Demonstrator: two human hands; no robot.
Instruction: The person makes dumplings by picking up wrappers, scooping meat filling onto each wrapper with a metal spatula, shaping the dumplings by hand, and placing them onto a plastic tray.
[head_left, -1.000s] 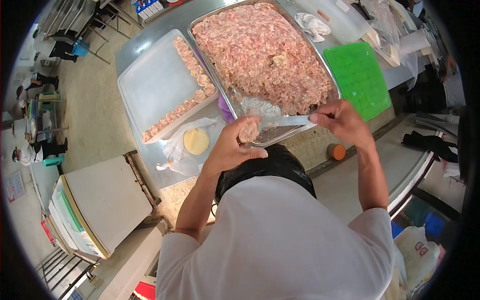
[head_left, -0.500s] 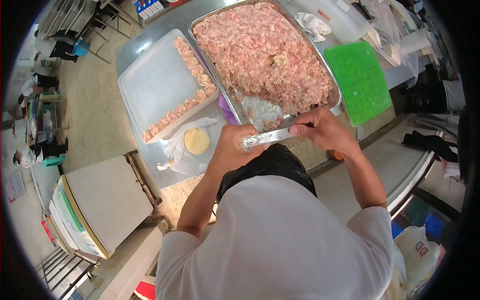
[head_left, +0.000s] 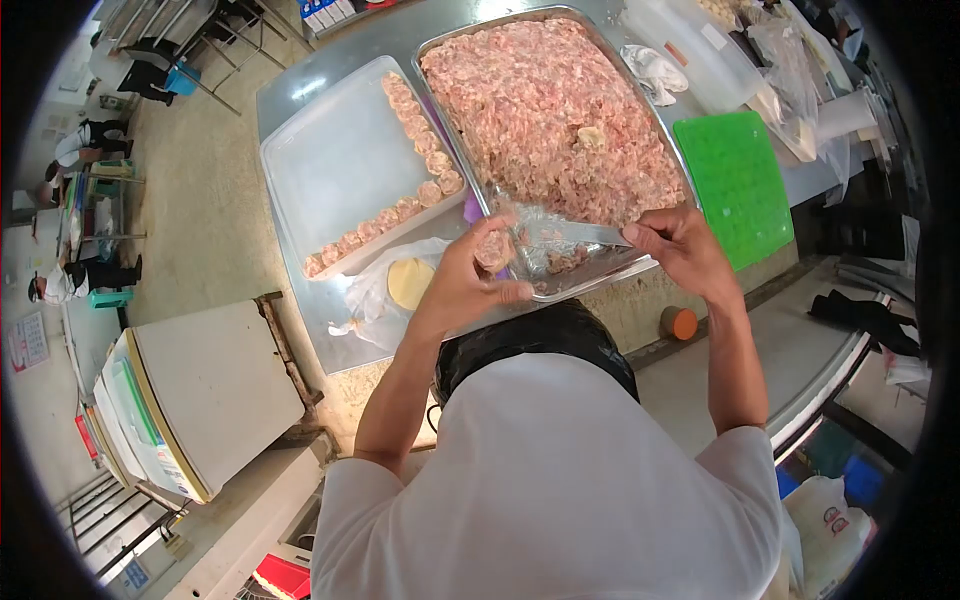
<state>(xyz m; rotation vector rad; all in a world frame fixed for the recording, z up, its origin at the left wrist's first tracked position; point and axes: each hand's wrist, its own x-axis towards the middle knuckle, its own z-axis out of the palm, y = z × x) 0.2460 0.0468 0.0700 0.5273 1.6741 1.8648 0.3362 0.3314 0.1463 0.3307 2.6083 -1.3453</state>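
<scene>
In my left hand (head_left: pixel 462 278) sits a small round meat dumpling (head_left: pixel 492 250), its pink filling facing up, with my fingers curled behind it and the thumb stretched out in front. My right hand (head_left: pixel 682 250) grips one end of a flat metal spatula (head_left: pixel 575 232), whose blade points left over the near corner of a large metal tray (head_left: pixel 540 292). Minced meat (head_left: pixel 550 110) fills most of that tray, while its near corner is scraped down to metal. Left of my left hand, a stack of round yellow wrappers (head_left: pixel 408 284) lies on a white cloth or plastic (head_left: pixel 365 300).
A translucent tray (head_left: pixel 340 140) on the left carries dumplings along its right and near edges. A green board (head_left: pixel 735 185) lies right of the meat, with a crumpled white cloth (head_left: pixel 655 75) and plastic box (head_left: pixel 700 55) behind it. Other people (head_left: pixel 80 280) are at far left.
The spatula has swung up and away from my left hand to over the tray. My left hand has opened up somewhat, showing the dumpling. The view has shifted slightly.
</scene>
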